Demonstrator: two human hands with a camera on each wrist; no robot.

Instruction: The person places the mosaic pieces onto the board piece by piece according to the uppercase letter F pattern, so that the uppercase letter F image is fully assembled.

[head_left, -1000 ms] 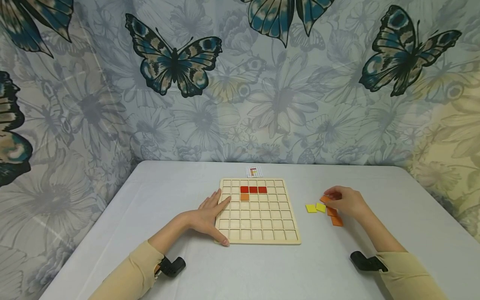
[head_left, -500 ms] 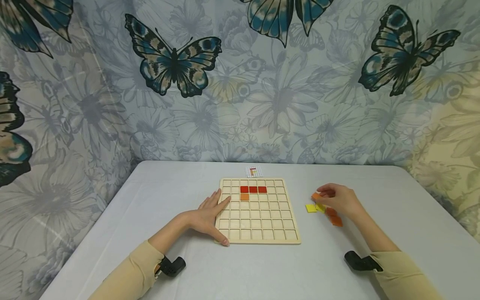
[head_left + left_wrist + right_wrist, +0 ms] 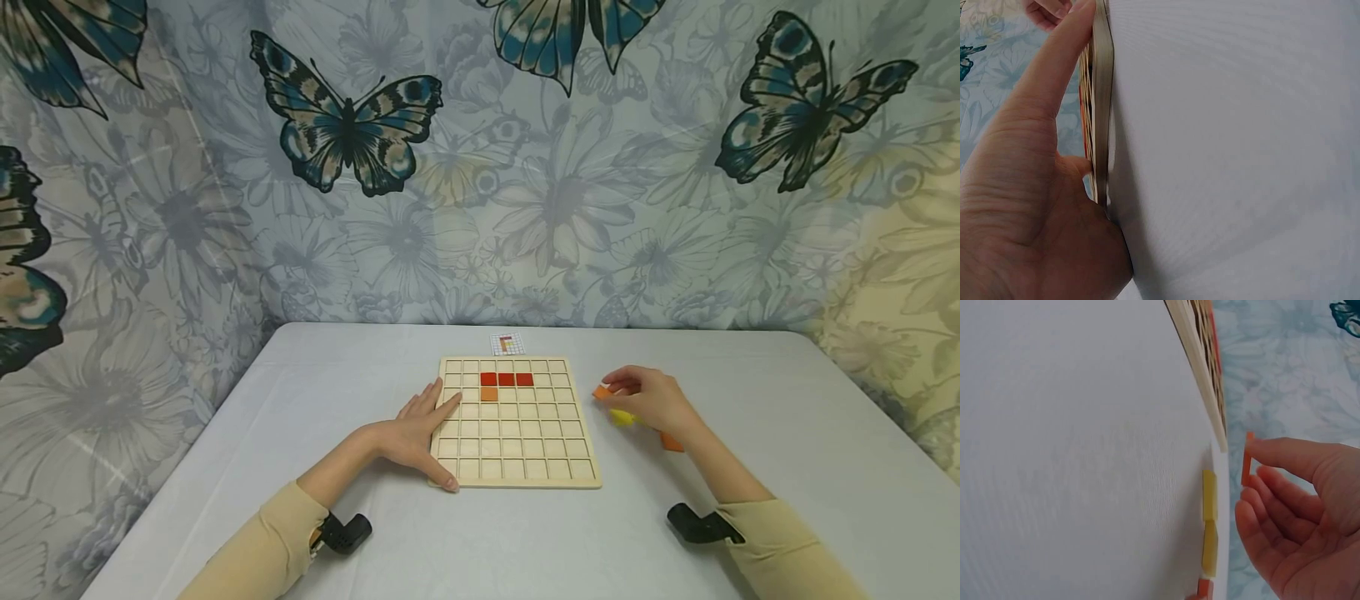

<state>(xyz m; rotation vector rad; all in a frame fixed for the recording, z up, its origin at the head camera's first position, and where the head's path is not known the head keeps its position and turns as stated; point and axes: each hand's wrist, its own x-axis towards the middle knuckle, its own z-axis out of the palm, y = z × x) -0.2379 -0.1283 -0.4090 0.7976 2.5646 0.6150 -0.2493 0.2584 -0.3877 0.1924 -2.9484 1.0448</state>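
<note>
My right hand [image 3: 651, 398] pinches an orange square tile [image 3: 1247, 459] between thumb and fingertips, raised off the table to the right of the wooden grid board [image 3: 517, 442]. My left hand [image 3: 416, 429] rests spread along the board's left edge, its thumb at the near left corner and fingers on the rim. Three red tiles [image 3: 507, 379] lie in a row in the board's upper part, with one orange tile [image 3: 489, 393] below the leftmost. Under the right hand, in the right wrist view, two yellow tiles [image 3: 1209, 495] lie end to end on the table.
Other orange tiles [image 3: 672, 442] lie on the table, partly hidden by the right wrist. A small card [image 3: 507, 344] printed with a coloured grid pattern lies behind the board. A butterfly-patterned cloth [image 3: 480, 233] hangs behind the white table [image 3: 315, 367].
My right hand has lifted the orange tile from the loose ones and carried it left toward the board, passing over the yellow tiles. The left hand has stayed still.
</note>
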